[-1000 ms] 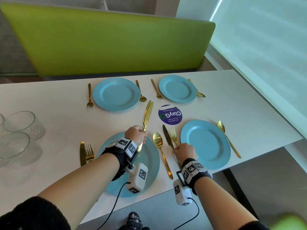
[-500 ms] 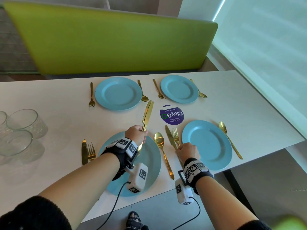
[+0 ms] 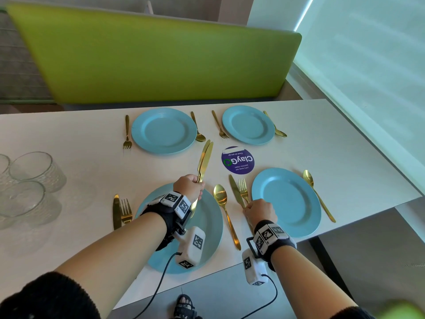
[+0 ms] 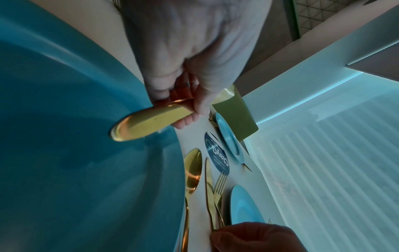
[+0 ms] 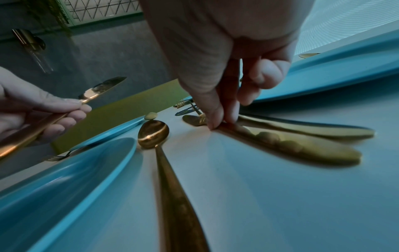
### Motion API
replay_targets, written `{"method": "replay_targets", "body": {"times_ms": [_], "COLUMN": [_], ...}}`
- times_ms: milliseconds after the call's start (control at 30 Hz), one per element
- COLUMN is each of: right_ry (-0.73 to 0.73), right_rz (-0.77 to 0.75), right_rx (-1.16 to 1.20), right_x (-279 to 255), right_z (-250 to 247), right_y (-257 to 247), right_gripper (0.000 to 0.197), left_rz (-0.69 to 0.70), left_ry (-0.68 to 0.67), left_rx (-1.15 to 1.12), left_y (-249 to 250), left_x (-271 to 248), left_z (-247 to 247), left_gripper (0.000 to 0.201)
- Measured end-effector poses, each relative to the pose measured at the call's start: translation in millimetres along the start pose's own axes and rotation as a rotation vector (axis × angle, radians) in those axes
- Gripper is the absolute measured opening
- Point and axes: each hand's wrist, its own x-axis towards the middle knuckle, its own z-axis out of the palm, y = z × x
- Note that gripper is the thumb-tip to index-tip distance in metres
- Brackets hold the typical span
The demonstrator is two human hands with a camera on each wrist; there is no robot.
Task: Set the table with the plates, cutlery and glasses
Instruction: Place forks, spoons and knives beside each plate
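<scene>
My left hand (image 3: 189, 185) grips two gold knives (image 3: 204, 157) by their handles, blades pointing up and away, above the near-left blue plate (image 3: 208, 229). Their handle ends (image 4: 146, 124) show in the left wrist view. My right hand (image 3: 259, 209) pinches the handle of a gold knife (image 3: 235, 191) that lies flat on the table beside a fork (image 3: 243, 188), left of the near-right plate (image 3: 286, 201). In the right wrist view, the fingertips (image 5: 215, 125) press on that knife's handle (image 5: 291, 145). A spoon (image 3: 220, 196) lies between the two near plates.
Two far plates (image 3: 163, 130) (image 3: 248, 124) each have a fork and a spoon beside them. A knife and fork (image 3: 120, 212) lie left of the near-left plate. Empty glasses (image 3: 30, 169) stand at the left edge. A purple sticker (image 3: 237, 160) marks the table's middle. A green bench back (image 3: 161, 58) rises behind.
</scene>
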Motion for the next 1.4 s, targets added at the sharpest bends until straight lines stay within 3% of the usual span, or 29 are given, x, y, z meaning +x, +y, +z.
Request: {"method": "replay_targets", "body": {"times_ms": [333, 467, 767, 967, 1200, 1400], "right_ry": [-0.002, -0.011, 0.004, 0.04, 0.094, 0.178], "right_rz": [-0.006, -0.051, -0.417, -0.603, -0.776, -0.924], "right_rx": [0.019, 0.068, 0.198, 0.158, 0.032, -0.026], "right_x": [-3.5, -11.5, -85.4, -128.5, -149.6, -141.5], "right_z": [-4.3, -11.7, 0.4, 22.0, 29.9, 18.9], "right_y": [-3.4, -20.0, -104.1, -143.9, -162.0, -172.0], "right_gripper": [0.022, 0.023, 0.027, 0.033, 0.027, 0.016], "left_rz": [-0.012, -0.01, -0.015, 0.005, -0.004, 0.01], "left_ry": [0.01, -0.007, -0.127, -0.305, -0.384, -0.408], "left_rx": [-0.011, -0.002, 0.041, 0.193, 0.262, 0.225], "left_y": [-0.8, -3.2, -10.1, -20.0, -13.2, 4.1], "left_x": [-0.8, -5.1, -17.6, -24.9, -30.4, -26.5], "left_z": [-3.1, -13.9, -69.1, -117.6, -158.9, -164.8], "left_gripper": [0.001, 0.012, 0.022, 0.022, 0.035, 0.011]}}
